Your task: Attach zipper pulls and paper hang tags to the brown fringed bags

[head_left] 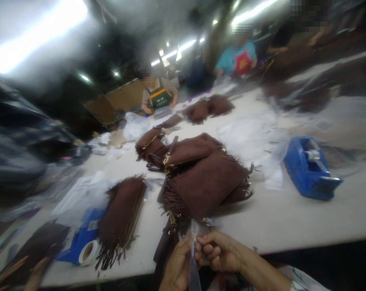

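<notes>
At the table's near edge, my left hand (177, 262) and my right hand (221, 251) meet with their fingers pinched together. Between them runs a narrow strip of clear plastic (194, 273), its lower part hanging below the fingers. Whatever small detail lies at the fingertips is too blurred to make out. Just beyond my hands lies a stack of brown fringed bags (211, 182) with gold zippers and clasps. A dark brown strap (166, 246) trails from the stack beside my left hand.
A blue tape dispenser (307, 169) stands to the right; another blue dispenser (82, 238) holds a white roll at left, beside a fringed bag (122, 210). Clear plastic bags (255, 135) lie behind. Another person's hands (34, 273) touch brown material lower left. Co-workers (160, 97) stand across the table.
</notes>
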A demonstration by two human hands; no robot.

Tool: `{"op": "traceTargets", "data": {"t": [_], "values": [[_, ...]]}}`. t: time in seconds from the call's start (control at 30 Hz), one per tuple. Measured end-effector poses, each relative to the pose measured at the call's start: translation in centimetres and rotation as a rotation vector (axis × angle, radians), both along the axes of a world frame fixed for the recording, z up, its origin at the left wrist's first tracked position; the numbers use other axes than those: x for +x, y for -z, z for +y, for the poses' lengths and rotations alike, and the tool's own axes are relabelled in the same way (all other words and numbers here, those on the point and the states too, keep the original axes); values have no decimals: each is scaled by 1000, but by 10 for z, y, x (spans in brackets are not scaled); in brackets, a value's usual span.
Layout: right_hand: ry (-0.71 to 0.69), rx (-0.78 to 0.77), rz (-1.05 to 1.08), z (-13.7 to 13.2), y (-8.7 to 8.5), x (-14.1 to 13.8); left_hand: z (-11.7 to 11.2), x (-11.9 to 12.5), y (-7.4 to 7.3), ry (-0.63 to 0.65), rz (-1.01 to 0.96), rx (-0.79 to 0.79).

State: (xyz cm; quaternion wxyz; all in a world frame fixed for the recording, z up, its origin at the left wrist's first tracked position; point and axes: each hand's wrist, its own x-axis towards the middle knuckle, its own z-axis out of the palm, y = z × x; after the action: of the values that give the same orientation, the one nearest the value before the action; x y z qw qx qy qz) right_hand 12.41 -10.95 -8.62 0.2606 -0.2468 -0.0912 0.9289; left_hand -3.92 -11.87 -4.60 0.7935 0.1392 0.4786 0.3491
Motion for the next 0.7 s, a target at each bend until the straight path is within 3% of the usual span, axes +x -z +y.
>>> {"op": "traceTargets", "data": {"t": [0.13, 0.27, 0.43, 0.57, 0.7], "values": [[-93, -240, 238, -1, -1, -7, 9, -7, 0, 116, 63, 97], [-121, -255, 312, -16, -7, -11, 13, -9, -4, 207, 56, 150], [-80, -286, 386, -25, -21, -18, 18, -19, -1, 271, 50, 62], [-42, -172, 359, -23, -14, -36, 29, -28, -1, 355, 47, 2], [219, 120, 186, -29, 2, -53, 37, -29, 0, 435, 80, -8]]}}
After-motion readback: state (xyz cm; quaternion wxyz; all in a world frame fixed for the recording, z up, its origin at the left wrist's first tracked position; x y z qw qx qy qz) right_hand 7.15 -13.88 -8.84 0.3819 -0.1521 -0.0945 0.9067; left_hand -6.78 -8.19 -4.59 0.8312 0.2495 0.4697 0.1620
